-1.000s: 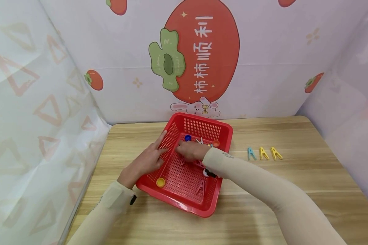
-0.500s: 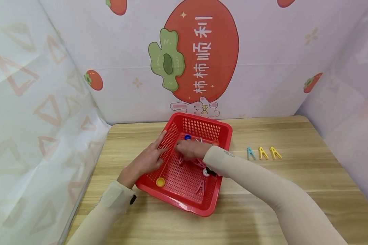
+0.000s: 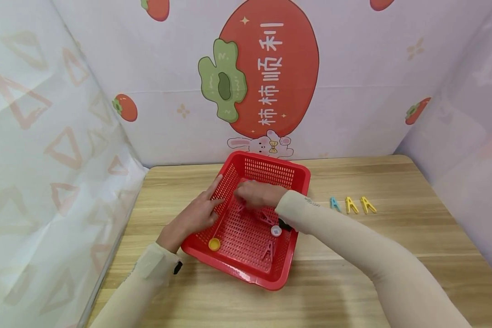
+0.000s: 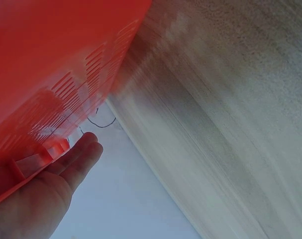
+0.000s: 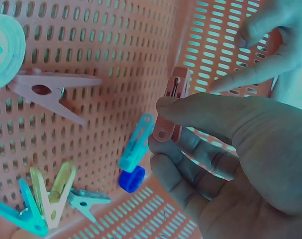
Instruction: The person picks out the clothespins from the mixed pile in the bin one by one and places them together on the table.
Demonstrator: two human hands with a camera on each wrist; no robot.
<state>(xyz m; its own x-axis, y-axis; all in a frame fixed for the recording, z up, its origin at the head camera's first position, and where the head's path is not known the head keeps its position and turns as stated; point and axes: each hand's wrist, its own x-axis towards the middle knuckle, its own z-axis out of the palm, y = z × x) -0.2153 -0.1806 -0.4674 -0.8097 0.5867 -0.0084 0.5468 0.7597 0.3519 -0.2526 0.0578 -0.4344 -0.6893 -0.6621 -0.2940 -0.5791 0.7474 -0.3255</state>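
A red perforated plastic basket (image 3: 238, 272) sits on the wooden table. My left hand (image 3: 194, 216) grips its left rim, with a digit inside the wall; the left wrist view shows fingers (image 4: 83, 162) on the outer side. Inside the basket, my right hand (image 3: 256, 193) pinches a pink clothespin (image 5: 178, 85) between thumb and fingers, clear in the right wrist view. Below it lie a blue-green clothespin (image 5: 136, 143) and a blue bottle cap (image 5: 132, 179). Another pink clothespin (image 5: 46, 91) rests near a white cap (image 3: 276, 231).
A yellow cap (image 3: 214, 244) and a pink clothespin (image 3: 269, 250) lie in the basket's near part. Right of the basket, one blue clothespin (image 3: 335, 204) and two yellow clothespins (image 3: 351, 205) stand in a row on the table. A printed cloth (image 3: 352, 91) hangs behind.
My right hand has risen slightly and shifted a little right, uncovering more of the white cap. The left hand and basket have stayed put.
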